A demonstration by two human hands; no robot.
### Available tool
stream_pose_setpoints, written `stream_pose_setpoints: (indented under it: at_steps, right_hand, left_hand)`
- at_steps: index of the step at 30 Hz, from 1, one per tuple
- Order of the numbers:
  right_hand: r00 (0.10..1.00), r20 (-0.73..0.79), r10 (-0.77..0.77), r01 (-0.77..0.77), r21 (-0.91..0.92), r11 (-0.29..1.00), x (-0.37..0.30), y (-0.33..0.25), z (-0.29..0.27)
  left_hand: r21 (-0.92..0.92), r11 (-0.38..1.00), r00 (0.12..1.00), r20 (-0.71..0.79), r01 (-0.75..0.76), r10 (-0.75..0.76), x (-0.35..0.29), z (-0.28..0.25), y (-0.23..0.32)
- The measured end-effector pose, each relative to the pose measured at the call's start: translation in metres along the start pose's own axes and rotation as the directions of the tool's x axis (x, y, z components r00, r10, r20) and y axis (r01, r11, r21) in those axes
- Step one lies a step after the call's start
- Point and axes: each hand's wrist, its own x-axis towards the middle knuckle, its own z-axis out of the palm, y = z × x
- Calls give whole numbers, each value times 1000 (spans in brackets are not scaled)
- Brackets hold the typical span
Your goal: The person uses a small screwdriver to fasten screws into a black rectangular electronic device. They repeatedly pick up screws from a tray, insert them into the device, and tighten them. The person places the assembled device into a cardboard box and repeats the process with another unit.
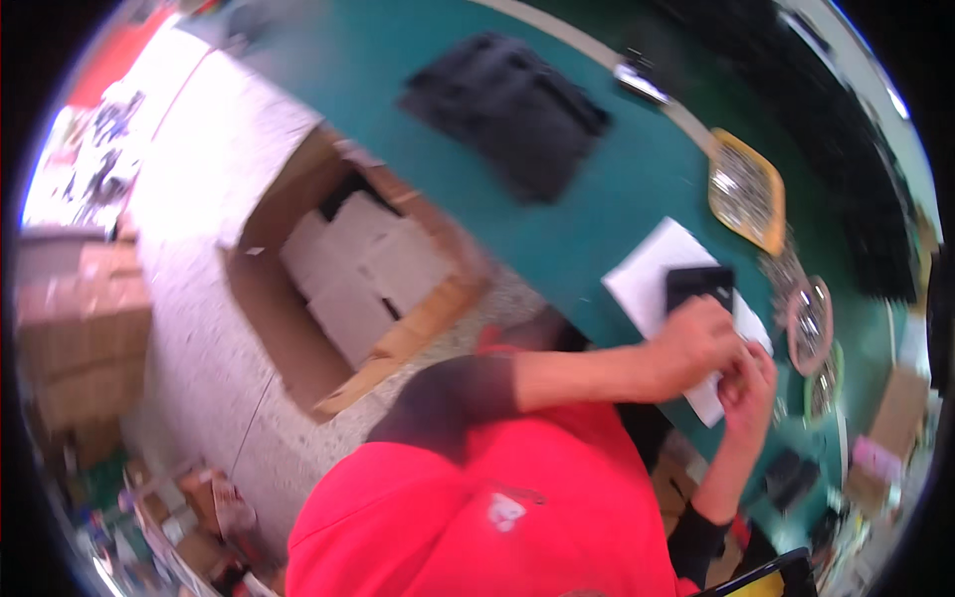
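My left hand and my right hand meet over the green table, at the edge of a white sheet. The fingers of both are drawn together, tips almost touching. Whatever they pinch is too small and blurred to make out. Just beyond my left hand lies a flat black piece on the sheet, partly covered by that hand. Farther off on the tabletop rests a pile of flat dark pieces.
Along the table's right side stand an orange-rimmed basket of small shiny parts, a pink basket and a green basket. An open cardboard box holding pale flat pieces is on the floor at left. Stacked cartons stand farther left.
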Motion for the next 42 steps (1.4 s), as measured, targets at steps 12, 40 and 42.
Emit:
stream_pose_setpoints:
  at_steps: [12,40,42]
  right_hand:
    - [976,-74,-207,205,-28,978,8,4,38]
    - [808,383,-448,527,-811,256,73,-38,26]
    - [765,383,-517,541,-818,195,73,-32,29]
  left_hand:
    - [27,999,985,-171,-22,26,2,-16,6]
    - [432,897,906,334,97,-259,3,-34,-1]
    - [426,899,909,329,99,-256,4,-34,-1]
